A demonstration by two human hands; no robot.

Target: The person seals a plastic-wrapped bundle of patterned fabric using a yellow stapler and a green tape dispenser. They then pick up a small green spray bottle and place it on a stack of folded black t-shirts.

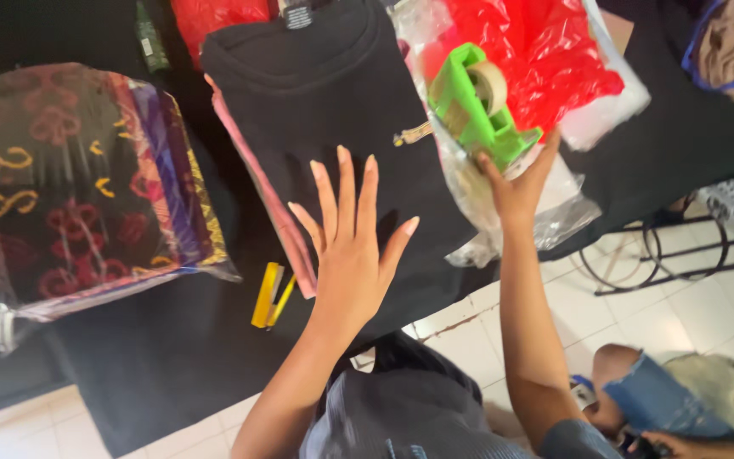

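Note:
A folded black shirt (324,93) lies on top of a stack of folded clothes on the black-covered table (163,357). My left hand (352,242) rests flat on the shirt's near end, fingers spread. My right hand (516,183) grips a green tape dispenser (477,106) with a roll of tape in it, held just right of the shirt, above clear plastic bags (545,217).
A plastic-wrapped bundle of patterned dark cloth (87,187) lies at the left. A yellow stapler (269,295) sits near the table's front edge. Red plastic (545,51) is bunched at the back right. A metal stool frame (664,251) stands on white floor tiles.

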